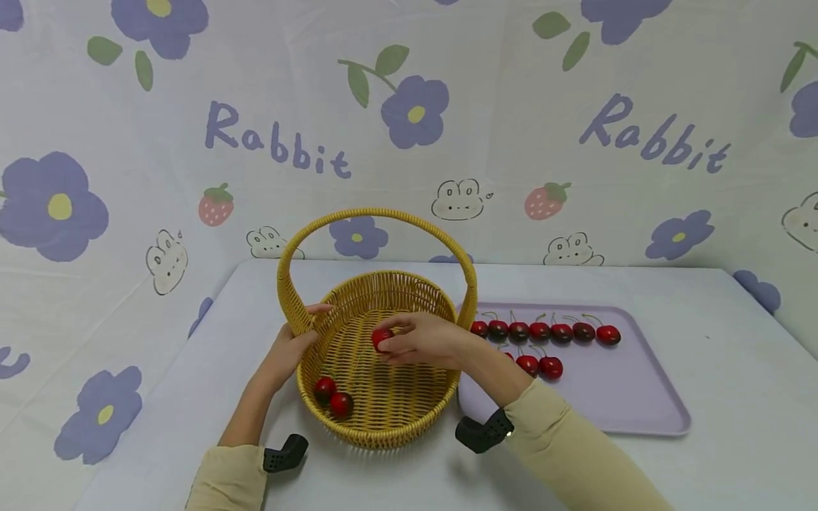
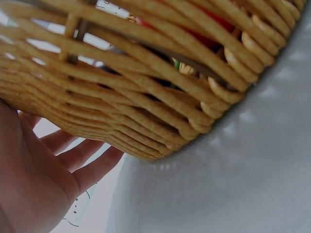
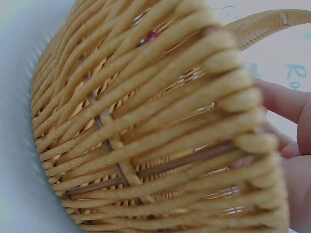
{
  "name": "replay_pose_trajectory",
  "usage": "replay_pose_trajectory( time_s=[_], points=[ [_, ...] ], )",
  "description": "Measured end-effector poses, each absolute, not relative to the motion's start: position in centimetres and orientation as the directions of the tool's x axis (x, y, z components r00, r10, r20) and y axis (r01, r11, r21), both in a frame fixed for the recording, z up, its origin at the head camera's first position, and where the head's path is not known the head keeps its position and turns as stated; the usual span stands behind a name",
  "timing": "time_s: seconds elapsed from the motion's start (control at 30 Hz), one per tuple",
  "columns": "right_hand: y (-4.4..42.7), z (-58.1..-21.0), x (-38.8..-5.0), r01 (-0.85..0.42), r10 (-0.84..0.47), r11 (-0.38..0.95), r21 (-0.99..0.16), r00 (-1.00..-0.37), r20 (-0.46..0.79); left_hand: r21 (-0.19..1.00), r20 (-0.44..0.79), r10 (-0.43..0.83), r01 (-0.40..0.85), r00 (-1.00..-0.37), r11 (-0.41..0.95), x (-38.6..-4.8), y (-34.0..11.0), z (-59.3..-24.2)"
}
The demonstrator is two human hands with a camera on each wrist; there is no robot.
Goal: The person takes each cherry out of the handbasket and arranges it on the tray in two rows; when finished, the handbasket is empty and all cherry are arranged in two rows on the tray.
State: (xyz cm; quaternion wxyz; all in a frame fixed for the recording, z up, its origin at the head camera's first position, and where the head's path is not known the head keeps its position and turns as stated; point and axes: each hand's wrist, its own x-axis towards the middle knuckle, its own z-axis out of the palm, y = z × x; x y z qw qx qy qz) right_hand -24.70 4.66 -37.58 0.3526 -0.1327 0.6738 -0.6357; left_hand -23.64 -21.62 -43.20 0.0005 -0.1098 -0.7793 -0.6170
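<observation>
A yellow woven basket (image 1: 390,433) with a tall arched handle stands on the table. My left hand (image 1: 289,353) holds its left side, where the handle meets the rim; the left wrist view shows spread fingers (image 2: 97,167) against the outside of the weave. Over the inside of the basket, my right hand (image 1: 422,341) pinches a red cherry (image 1: 381,338) between thumb and fingers. Two dark red cherries (image 1: 341,404) lie at the basket's lower left. The basket wall (image 3: 160,126) hides most of the right hand (image 3: 291,145) in the right wrist view.
Right of the basket lies a light purple tray (image 1: 613,404), its left part behind the basket and right forearm. A row of several cherries (image 1: 540,331) with stems runs along its back, with a shorter row (image 1: 550,367) in front. A patterned cloth hangs behind.
</observation>
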Motion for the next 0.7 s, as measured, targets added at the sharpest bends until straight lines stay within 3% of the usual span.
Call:
replay_pose_trajectory(
  time_s=[0.3, 0.7],
  points=[
    [6.3, -37.1, -23.8, 0.301, -0.668, 0.065, -0.951, -0.695, -0.265, 0.959, 0.141, 0.17, 0.177, -0.975, 0.22, -23.6, -21.6, -43.2],
    [8.0, -37.0, -22.4, 0.269, -0.698, 0.049, -0.962, -0.679, -0.226, 0.962, 0.13, 0.163, 0.164, -0.978, 0.218, -23.5, -21.5, -43.0]
  ],
)
